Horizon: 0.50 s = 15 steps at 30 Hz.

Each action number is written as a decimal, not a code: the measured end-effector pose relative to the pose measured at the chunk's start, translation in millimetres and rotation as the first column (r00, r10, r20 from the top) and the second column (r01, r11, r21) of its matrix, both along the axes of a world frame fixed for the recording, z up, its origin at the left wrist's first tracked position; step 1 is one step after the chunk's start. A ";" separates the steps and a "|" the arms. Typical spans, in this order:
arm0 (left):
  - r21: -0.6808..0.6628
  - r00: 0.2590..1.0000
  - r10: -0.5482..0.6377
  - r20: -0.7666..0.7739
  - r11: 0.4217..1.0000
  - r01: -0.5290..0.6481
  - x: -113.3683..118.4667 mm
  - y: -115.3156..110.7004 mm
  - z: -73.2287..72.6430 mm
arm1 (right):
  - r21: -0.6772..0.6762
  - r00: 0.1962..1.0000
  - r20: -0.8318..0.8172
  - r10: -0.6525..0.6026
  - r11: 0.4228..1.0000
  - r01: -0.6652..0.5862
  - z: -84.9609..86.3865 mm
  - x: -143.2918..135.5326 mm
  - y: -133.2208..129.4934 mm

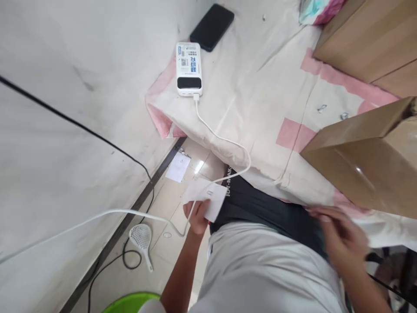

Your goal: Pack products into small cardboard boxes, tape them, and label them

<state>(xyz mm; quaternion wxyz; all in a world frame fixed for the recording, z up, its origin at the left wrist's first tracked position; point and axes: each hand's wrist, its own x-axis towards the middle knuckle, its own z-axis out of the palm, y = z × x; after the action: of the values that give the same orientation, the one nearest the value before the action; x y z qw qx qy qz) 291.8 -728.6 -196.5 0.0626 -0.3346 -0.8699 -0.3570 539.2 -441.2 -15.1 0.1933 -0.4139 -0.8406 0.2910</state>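
My left hand (pixel 197 216) is closed on a white paper card (pixel 213 195) with a small mark or clip on it, held over the floor beside my dark trousers. A white cable (pixel 224 140) passes across the card and my fingers; it runs up to a white power bank (pixel 189 67) on the covered table. My right hand (pixel 342 230), slightly blurred, is at the table's edge by my thigh. Its fingers point left against the dark cloth, and whether they hold anything is hidden.
A black phone (pixel 212 27) lies beyond the power bank. Cardboard boxes (pixel 361 161) stand at the right on the pink and white cloth (pixel 260 108). On the floor are a white sheet (pixel 178 167), a white slotted scoop (pixel 141 238), a black cord and a green basin (pixel 132 303).
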 end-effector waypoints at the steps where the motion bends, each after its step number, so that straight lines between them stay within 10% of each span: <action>1: 0.047 0.997 -0.050 -0.052 0.998 0.052 6.4 9.3 14.8 | -0.107 0.989 -0.003 0.151 0.983 -0.150 -4.0 -18.6 -8.8; 4: 0.160 0.968 -0.163 -0.192 0.968 0.195 15.6 42.9 54.9 | -0.449 0.918 -0.077 0.388 0.809 -0.379 -9.5 -64.6 -33.5; 8: 0.213 0.890 -0.322 -0.324 0.891 0.400 24.6 84.6 94.9 | -0.729 0.953 -0.241 0.183 0.615 -0.302 -6.8 -87.0 -50.7; 15: 0.241 0.790 -0.499 -0.355 0.768 0.593 38.0 117.6 142.9 | -0.716 0.929 -0.278 -0.245 0.697 -0.030 7.4 -32.2 -30.9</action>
<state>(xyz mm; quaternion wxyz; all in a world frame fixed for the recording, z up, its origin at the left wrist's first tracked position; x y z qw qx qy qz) 329.8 -611.0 -53.6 0.1296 -0.6045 -0.6410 -0.4549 507.0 -472.1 -7.7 0.1834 -0.4462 -0.5883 0.6489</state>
